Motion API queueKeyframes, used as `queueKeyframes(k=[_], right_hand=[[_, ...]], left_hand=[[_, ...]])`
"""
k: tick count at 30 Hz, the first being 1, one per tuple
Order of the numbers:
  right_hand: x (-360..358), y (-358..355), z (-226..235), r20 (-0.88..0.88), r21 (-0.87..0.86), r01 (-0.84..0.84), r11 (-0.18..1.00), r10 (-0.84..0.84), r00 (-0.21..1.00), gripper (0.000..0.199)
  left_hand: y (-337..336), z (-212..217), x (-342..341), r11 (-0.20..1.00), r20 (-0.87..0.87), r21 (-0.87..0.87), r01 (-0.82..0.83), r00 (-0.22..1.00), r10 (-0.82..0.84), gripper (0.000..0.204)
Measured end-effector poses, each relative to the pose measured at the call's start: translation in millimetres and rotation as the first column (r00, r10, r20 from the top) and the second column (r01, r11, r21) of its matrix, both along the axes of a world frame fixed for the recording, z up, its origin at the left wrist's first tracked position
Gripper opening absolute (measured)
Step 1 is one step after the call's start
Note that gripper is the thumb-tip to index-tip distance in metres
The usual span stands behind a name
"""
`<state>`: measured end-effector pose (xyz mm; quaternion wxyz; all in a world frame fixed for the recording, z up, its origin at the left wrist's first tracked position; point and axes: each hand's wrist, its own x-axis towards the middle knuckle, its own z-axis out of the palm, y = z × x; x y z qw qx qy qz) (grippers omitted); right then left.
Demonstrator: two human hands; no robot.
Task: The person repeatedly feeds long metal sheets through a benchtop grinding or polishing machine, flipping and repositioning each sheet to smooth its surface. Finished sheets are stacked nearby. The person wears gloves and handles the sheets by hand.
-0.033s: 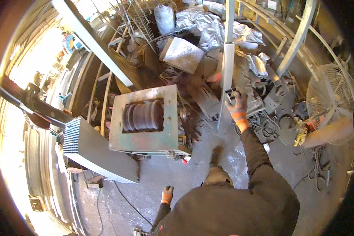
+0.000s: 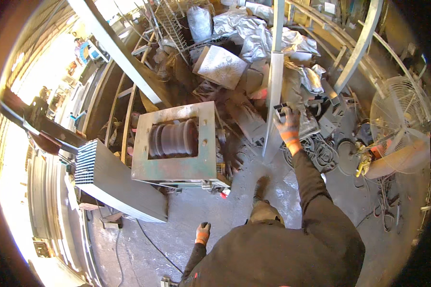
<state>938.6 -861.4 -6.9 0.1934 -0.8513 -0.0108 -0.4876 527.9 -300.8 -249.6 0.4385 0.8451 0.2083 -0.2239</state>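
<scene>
My right hand (image 2: 289, 127), in an orange and grey glove, is raised at arm's length to a pale metal post (image 2: 275, 91). Its fingers are bent around a small dark box (image 2: 281, 110) against the post. Low at my left side hangs my left hand (image 2: 203, 233), gloved alike, with the fingers curled in; whether anything is inside them is hidden. Ahead and to the left stands a green and cream machine (image 2: 177, 168). Ribbed metal rollers (image 2: 174, 139) show through the opening in its top, their surface smeared.
A long stack of grey panels (image 2: 124, 184) lies left of the machine. Cables (image 2: 316, 152) coil on the floor beyond my right arm, near a large caged fan (image 2: 401, 124). Silver sheeting (image 2: 254, 36) and a dented box (image 2: 220, 67) are heaped behind. Another cable (image 2: 155, 245) crosses the floor at left.
The view has shifted very slightly. Both hands stay where they were, the right one still at the small dark box on the post.
</scene>
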Motion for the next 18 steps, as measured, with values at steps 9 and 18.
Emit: queueKeyframes(k=[9, 18], right_hand=[[80, -94, -36, -0.424, -0.104, 0.372, 0.922, -0.380, 0.822, 0.082], [335, -170, -56, -0.600, 0.146, 0.199, 0.969, -0.073, 0.796, 0.100]], left_hand=[[33, 16, -124, 0.993, -0.099, 0.114, -0.025, 0.994, 0.037, 0.021], [-99, 70, -124, 0.954, -0.352, 0.257, -0.157, 0.904, 0.243, 0.032]])
